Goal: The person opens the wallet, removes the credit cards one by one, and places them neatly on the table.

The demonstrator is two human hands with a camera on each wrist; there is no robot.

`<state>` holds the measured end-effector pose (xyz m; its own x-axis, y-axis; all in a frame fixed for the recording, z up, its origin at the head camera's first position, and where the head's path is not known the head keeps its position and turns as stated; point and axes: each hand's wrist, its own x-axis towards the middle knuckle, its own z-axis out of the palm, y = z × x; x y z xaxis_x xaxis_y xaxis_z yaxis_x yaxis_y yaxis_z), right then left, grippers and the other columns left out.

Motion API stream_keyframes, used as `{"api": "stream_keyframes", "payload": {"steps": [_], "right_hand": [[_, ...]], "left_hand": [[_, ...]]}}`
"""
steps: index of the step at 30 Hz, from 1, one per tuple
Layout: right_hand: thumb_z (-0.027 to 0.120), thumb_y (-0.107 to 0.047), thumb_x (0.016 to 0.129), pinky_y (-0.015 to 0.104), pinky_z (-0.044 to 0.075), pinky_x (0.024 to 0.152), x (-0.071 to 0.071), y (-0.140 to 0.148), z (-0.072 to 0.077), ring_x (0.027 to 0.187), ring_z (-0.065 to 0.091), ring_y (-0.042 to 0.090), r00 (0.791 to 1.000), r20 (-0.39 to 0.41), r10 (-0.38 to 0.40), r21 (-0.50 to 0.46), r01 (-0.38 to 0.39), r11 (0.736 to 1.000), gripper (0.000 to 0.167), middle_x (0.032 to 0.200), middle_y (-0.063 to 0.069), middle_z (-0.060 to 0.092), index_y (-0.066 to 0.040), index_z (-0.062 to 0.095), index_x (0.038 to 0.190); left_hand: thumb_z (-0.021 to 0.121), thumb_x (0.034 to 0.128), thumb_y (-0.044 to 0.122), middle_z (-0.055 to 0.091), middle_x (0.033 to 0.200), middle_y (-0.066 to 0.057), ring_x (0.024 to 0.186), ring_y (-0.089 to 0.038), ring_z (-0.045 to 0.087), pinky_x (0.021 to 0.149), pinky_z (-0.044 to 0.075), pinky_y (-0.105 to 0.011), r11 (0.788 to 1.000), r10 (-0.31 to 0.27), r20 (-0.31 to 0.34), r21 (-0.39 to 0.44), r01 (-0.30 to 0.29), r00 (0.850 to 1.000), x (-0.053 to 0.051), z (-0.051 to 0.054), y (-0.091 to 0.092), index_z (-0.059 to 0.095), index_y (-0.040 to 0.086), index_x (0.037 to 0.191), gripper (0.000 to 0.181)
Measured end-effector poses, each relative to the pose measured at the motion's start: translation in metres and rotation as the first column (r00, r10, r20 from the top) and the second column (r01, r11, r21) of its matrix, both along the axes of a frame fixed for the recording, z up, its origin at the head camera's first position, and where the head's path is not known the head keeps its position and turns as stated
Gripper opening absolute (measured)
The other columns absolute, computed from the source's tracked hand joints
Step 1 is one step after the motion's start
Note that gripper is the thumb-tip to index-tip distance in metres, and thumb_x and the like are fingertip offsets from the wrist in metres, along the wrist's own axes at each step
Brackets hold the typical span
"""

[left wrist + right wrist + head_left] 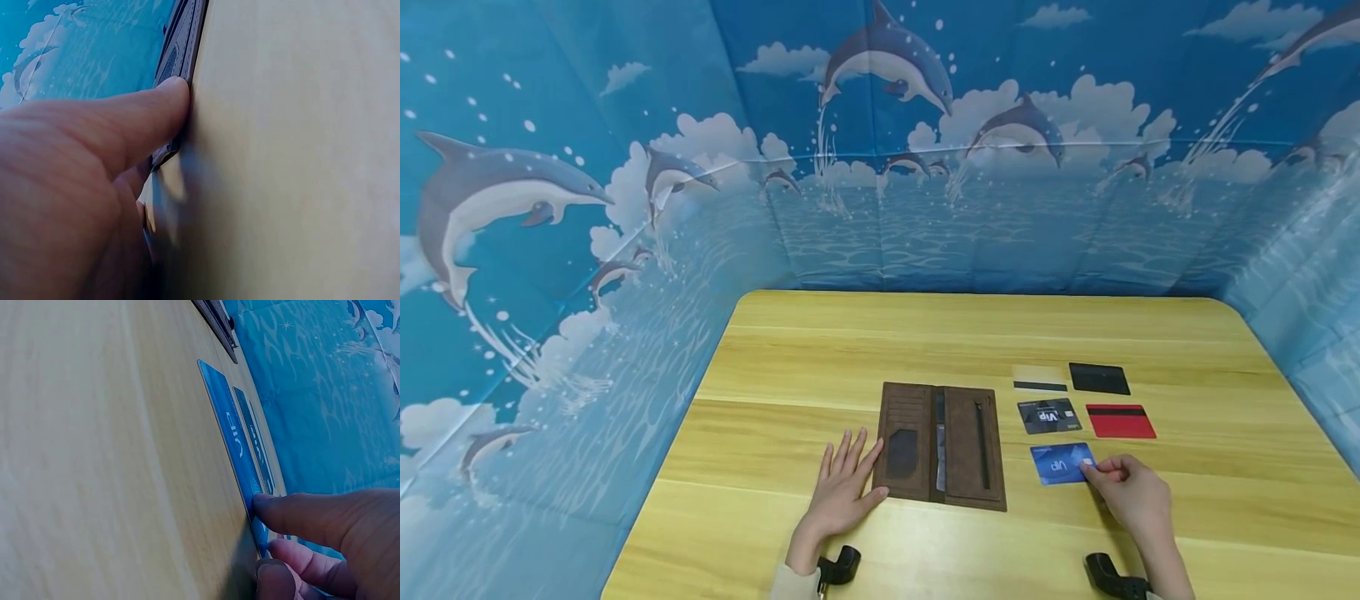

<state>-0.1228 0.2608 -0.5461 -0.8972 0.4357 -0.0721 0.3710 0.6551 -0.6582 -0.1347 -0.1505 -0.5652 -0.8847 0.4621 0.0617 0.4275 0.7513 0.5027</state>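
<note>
A brown wallet (973, 450) lies unfolded on the table, with card slots on its left half and a zip on its right half. My left hand (841, 493) rests with spread fingers at the wallet's lower left edge; in the left wrist view the thumb of my left hand (81, 156) touches the wallet's edge (187, 47). My right hand (1135, 493) pinches the right end of a blue VIP card (1060, 463). In the right wrist view, thumb and fingers of my right hand (337, 531) hold the end of the blue card (226, 419).
Behind the blue card lie a black VIP card (1048, 416), a red card (1122, 422), a black card (1099, 378) and a pale card with a dark stripe (1040, 377). A dolphin-print sheet (880, 225) hangs around the wooden table (820, 350).
</note>
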Motion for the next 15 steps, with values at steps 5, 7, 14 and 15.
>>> {"api": "stream_keyframes", "payload": {"steps": [5, 7, 14, 15], "right_hand": [[0.071, -0.023, 0.084, 0.028, 0.034, 0.049, 0.000, 0.001, 0.003, 0.057, 0.046, 0.020, 0.999, -0.029, 0.024, -0.003, -0.024, 1.000, 0.031, 0.068, 0.007, 0.054, 0.005, 0.059, 0.090], [0.069, -0.024, 0.086, 0.028, 0.033, 0.049, -0.002, 0.001, 0.004, 0.057, 0.046, 0.019, 0.997, -0.067, 0.028, 0.008, -0.027, 1.000, 0.030, 0.068, 0.007, 0.053, 0.004, 0.060, 0.092], [0.070, -0.024, 0.087, 0.025, 0.033, 0.044, -0.022, -0.017, 0.013, 0.056, 0.044, 0.016, 0.949, -0.263, 0.175, 0.075, -0.161, 0.984, 0.025, 0.066, 0.004, 0.052, 0.000, 0.063, 0.091], [0.072, -0.022, 0.086, 0.024, 0.034, 0.044, -0.027, -0.022, 0.014, 0.056, 0.044, 0.015, 0.934, -0.282, 0.220, 0.080, -0.205, 0.975, 0.024, 0.065, 0.003, 0.051, 0.000, 0.063, 0.089]], "left_hand": [[0.051, 0.0966, 0.038, 0.014, 0.155, -0.021, 0.140, -0.042, 0.004, 0.107, -0.003, -0.058, 1.000, -0.006, -0.021, 0.023, 0.007, 1.000, 0.000, 0.001, 0.000, 0.030, 0.008, 0.149, 0.064], [0.051, 0.0967, 0.036, 0.015, 0.154, -0.023, 0.140, -0.043, 0.004, 0.107, -0.005, -0.058, 0.999, -0.012, -0.028, 0.044, 0.013, 1.000, 0.000, 0.000, 0.000, 0.030, 0.007, 0.149, 0.063], [0.050, 0.0968, 0.037, 0.014, 0.154, -0.023, 0.140, -0.042, 0.003, 0.107, -0.007, -0.057, 0.998, -0.015, -0.033, 0.060, 0.017, 0.999, 0.000, -0.001, 0.000, 0.030, 0.007, 0.149, 0.064], [0.050, 0.0969, 0.037, 0.014, 0.154, -0.022, 0.140, -0.042, 0.003, 0.107, -0.007, -0.057, 0.998, -0.014, -0.032, 0.059, 0.016, 0.999, 0.000, -0.001, 0.000, 0.029, 0.007, 0.149, 0.064]]}}
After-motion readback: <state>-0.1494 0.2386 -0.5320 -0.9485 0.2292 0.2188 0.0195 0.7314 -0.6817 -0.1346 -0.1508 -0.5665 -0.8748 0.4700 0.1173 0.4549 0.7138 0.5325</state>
